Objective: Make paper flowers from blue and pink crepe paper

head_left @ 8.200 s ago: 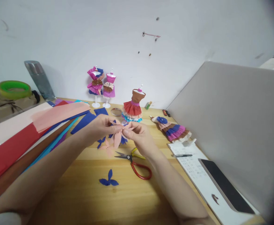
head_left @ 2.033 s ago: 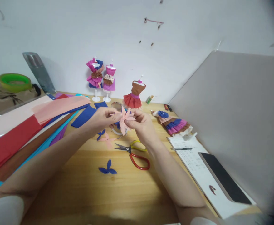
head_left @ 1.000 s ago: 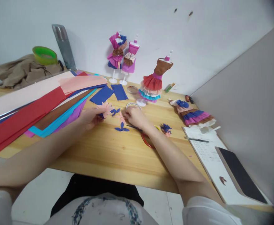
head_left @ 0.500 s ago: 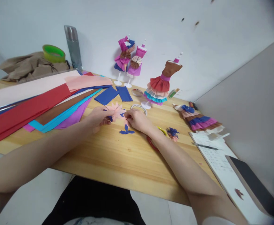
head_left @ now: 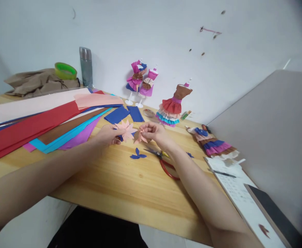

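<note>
My left hand (head_left: 107, 135) pinches a pink paper flower (head_left: 126, 131) with pointed petals, and some blue paper shows behind it. Close beside it on the right, my right hand (head_left: 152, 132) holds a smaller pink paper piece (head_left: 140, 137) between thumb and fingers. Below the two hands a blue petal-shaped cutout (head_left: 138, 154) lies on the wooden table (head_left: 109, 175). Scissors with red and yellow handles (head_left: 168, 170) rest partly under my right forearm, their blades pointing left.
Coloured paper sheets (head_left: 40, 125) spread over the left side. Blue paper pieces (head_left: 117, 114) lie behind my hands. Several small dressed mannequins, one in a ruffled skirt (head_left: 170, 106), stand near the wall. At right are a paper dress (head_left: 215, 143), a notebook (head_left: 228, 182) and a dark tablet (head_left: 272, 210).
The view has tilted upward. My right hand has lifted the small pink piece off the blue cutout's side, and the scissors' blades now show.
</note>
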The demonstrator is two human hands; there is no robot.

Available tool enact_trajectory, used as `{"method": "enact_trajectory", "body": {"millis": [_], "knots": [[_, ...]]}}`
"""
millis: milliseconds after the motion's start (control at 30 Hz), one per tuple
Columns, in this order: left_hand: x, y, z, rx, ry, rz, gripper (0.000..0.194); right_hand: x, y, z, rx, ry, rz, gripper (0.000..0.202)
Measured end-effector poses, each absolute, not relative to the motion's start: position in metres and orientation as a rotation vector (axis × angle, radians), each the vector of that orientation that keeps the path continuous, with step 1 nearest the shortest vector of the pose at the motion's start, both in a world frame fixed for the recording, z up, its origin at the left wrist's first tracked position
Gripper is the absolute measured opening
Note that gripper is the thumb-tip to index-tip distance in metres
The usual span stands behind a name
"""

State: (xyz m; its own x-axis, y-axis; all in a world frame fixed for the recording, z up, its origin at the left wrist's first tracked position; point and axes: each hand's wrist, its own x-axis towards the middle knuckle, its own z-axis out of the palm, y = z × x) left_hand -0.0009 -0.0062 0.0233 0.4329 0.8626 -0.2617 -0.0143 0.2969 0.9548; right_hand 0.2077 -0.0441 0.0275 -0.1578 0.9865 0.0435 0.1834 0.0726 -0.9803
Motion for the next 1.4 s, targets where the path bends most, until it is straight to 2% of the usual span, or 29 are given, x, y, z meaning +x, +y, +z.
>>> {"method": "enact_trajectory", "body": {"millis": [167,300,567,800,1267,1400], "knots": [[-0.002,-0.008,0.025,1.107,0.938,0.706,0.018,0.206,-0.053,0.042,-1.088,-1.433,1.302,0.036],[-0.002,-0.005,0.021,1.062,0.919,0.732,0.011,0.208,-0.059,0.050,-1.102,-1.511,1.258,0.035],[-0.001,-0.002,0.017,1.078,0.914,0.734,0.015,0.215,-0.064,0.060,-1.095,-1.566,1.203,0.031],[-0.002,0.002,0.020,1.091,0.942,0.767,0.023,0.216,-0.056,0.054,-1.409,-1.661,0.964,0.020],[-0.001,-0.007,0.012,1.278,0.953,0.642,0.023,0.203,-0.071,0.061,-1.032,-1.494,1.310,0.038],[0.001,-0.013,0.011,1.289,0.810,0.660,0.021,0.190,-0.079,0.065,-1.026,-1.577,1.328,0.029]]}}
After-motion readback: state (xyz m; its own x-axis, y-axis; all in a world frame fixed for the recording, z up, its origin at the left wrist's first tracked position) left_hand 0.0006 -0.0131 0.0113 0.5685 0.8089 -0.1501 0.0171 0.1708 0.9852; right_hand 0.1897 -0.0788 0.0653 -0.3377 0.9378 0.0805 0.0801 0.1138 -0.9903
